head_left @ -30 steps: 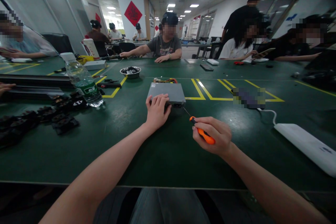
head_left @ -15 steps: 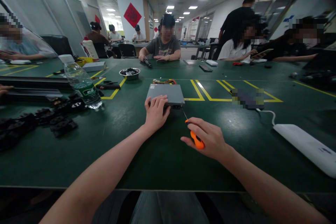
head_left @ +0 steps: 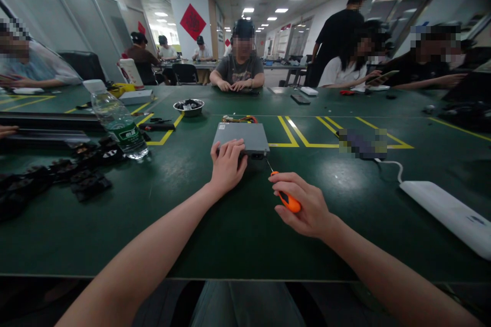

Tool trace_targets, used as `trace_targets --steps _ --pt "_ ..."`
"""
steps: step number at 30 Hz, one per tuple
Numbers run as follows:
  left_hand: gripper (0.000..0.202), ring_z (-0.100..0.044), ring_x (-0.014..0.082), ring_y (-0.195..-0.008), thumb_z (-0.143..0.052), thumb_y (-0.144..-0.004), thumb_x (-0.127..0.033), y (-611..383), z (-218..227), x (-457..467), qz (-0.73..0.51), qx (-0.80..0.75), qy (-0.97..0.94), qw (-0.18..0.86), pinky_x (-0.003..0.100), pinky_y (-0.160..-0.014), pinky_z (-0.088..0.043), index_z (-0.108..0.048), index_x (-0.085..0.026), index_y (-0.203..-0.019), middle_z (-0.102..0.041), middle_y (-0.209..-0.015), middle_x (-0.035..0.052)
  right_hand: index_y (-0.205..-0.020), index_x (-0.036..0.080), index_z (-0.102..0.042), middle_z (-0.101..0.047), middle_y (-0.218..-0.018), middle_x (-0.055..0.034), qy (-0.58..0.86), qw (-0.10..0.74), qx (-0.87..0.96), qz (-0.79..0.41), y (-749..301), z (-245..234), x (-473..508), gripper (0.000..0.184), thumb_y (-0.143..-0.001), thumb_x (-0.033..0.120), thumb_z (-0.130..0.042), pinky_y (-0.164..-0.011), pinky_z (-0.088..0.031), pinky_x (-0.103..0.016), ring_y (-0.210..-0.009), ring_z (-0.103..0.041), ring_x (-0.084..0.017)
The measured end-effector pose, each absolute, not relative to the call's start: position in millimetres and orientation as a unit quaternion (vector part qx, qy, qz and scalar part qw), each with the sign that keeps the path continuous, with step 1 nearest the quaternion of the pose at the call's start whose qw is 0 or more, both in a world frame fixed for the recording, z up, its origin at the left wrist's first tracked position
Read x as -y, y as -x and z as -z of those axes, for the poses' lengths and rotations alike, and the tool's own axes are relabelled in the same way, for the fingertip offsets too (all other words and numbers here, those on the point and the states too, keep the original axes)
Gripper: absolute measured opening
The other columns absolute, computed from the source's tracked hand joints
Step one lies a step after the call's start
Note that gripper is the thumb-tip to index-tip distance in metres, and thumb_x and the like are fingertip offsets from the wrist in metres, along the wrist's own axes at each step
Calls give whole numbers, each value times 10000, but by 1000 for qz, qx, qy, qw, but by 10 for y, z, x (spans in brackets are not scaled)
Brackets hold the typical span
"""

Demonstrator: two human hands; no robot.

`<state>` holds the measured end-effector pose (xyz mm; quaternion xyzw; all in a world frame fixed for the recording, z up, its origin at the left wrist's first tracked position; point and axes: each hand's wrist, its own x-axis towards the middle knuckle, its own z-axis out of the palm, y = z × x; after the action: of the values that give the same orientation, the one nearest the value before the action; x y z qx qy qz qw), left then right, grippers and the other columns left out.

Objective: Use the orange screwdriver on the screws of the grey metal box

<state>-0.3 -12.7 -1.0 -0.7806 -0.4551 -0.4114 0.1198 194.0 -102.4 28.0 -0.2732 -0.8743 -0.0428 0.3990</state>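
A flat grey metal box (head_left: pixel 245 135) lies on the green table (head_left: pixel 238 235) straight ahead of me, with coloured wires at its far edge. My left hand (head_left: pixel 227 164) rests on the box's near left corner, fingers bent over its top and front edge. My right hand (head_left: pixel 303 202) is closed around an orange-handled screwdriver (head_left: pixel 288 201). Its thin shaft points up and left at the box's near right corner, the tip close to the front face.
A water bottle (head_left: pixel 117 120) and several black parts (head_left: pixel 82 171) lie to the left. A metal bowl (head_left: pixel 188 106) stands behind the box. A white power strip (head_left: pixel 448 214) with its cable lies at right. Other people sit around the table's far and side edges.
My right hand has moved left with the screwdriver, bringing its tip closer to the box's near right corner. My left hand has stayed on the box.
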Motion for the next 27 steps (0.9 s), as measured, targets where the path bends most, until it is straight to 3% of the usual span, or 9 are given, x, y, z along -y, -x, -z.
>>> trace_targets --steps 3,5,11,13,16,20,25,27 --pt "212 -458 196 -1160 -479 -846 -241 0 13 126 411 456 781 120 443 -1040 -160 -474 -248 -1058 -570 -1210 20 -1153 165 -415 -545 -1110 -135 258 418 870 40 -1984 -276 1013 337 -824 223 -462 -713 -508 -293 -978 -567 -172" --pt "208 -459 196 -1158 -476 -847 -238 -2 13 125 412 455 780 121 442 -1042 -155 -474 -248 -1054 -574 -1204 19 -1181 185 -403 -558 -1133 -130 262 412 866 111 -2006 -263 1006 369 -822 197 -487 -702 -501 -272 -967 -581 -163" --pt "210 -460 197 -1152 -480 -841 -236 -3 -5 136 411 456 781 119 441 -1036 -159 -469 -249 -1050 -571 -1203 14 -957 181 -499 -651 -1010 -112 280 365 833 309 -1958 -280 1038 231 -785 295 -603 -599 -469 -232 -733 -622 -130" --pt "213 -458 198 -1152 -480 -840 -235 -3 -12 140 410 457 781 118 441 -1035 -159 -467 -248 -1052 -566 -1208 14 -941 174 -494 -652 -989 -118 284 375 821 324 -1934 -300 1039 244 -769 288 -622 -644 -492 -268 -779 -620 -157" --pt "216 -452 199 -1157 -477 -838 -231 0 -14 141 409 457 782 114 436 -1038 -156 -469 -247 -1053 -560 -1216 19 -977 208 -492 -597 -1116 -108 263 392 811 346 -1927 -312 1023 247 -762 204 -612 -749 -510 -322 -973 -579 -199" --pt "224 -452 200 -1159 -479 -830 -224 4 -2 133 413 453 782 113 433 -1041 -155 -470 -252 -1052 -560 -1213 15 -989 245 -501 -509 -1243 -71 254 361 835 329 -1927 -273 1025 256 -768 136 -572 -803 -514 -302 -1068 -536 -180" --pt "235 -446 207 -1168 -480 -826 -220 9 10 122 410 454 784 105 442 -1046 -151 -473 -256 -1058 -557 -1220 18 -1051 237 -483 -406 -1339 -112 297 339 831 327 -1953 -197 1038 307 -773 127 -554 -712 -526 -266 -1054 -561 -200" --pt "240 -443 209 -1170 -482 -824 -220 10 6 123 409 454 785 104 446 -1045 -153 -473 -256 -1062 -554 -1224 21 -1066 250 -484 -471 -1282 -95 305 353 812 351 -1994 -193 1022 339 -766 117 -566 -660 -515 -230 -958 -604 -168"
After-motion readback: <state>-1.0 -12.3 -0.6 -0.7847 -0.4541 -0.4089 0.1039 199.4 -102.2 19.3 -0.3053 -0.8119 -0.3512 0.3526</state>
